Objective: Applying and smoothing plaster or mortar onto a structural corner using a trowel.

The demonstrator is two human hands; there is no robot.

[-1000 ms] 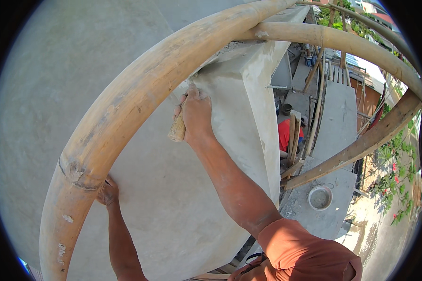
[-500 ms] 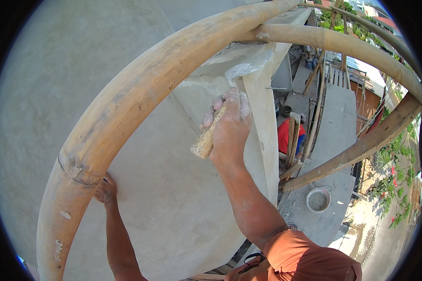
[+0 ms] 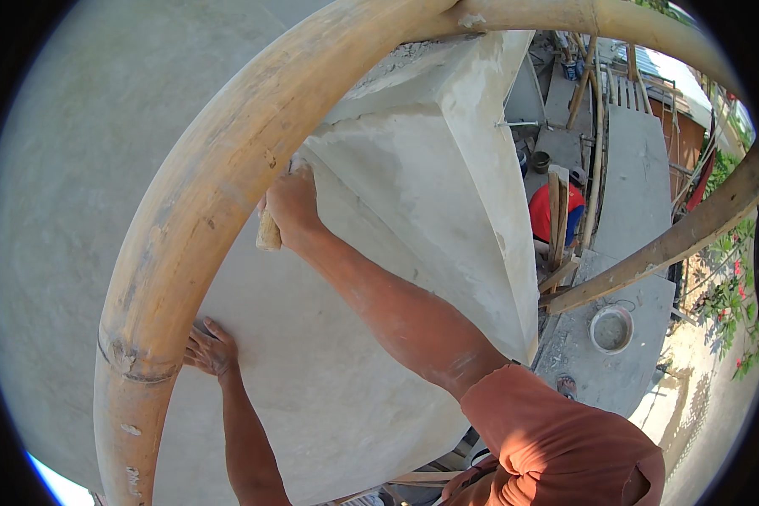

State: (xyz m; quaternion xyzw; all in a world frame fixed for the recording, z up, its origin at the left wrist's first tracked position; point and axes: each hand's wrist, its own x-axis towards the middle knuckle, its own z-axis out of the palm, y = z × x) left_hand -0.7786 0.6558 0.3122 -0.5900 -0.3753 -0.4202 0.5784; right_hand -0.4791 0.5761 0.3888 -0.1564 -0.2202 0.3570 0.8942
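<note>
My right hand (image 3: 295, 202) is closed round the rough wooden handle of a trowel (image 3: 268, 234). Its blade end is hidden behind the thick bamboo pole (image 3: 219, 169), up by the grey plastered wall (image 3: 312, 405). The handle points down toward me. Lower on the left, my left hand (image 3: 214, 349) lies against the wall with its fingers apart, the fingertips partly behind the pole. To the right of my right hand, a plastered ledge (image 3: 413, 177) with sharp edges juts from the wall, paler wet-looking patches on its faces.
A second bamboo pole (image 3: 557, 15) joins the first at the top. Below on the right, a bucket of grey mix (image 3: 610, 329) stands on grey boards (image 3: 624, 185). A person in red (image 3: 557, 207) is lower down, behind wooden posts. A timber brace (image 3: 666, 257) slants across the right.
My right hand has moved left with the trowel, from the ledge's edge to beside the bamboo pole. More of my left hand shows. The view has shifted.
</note>
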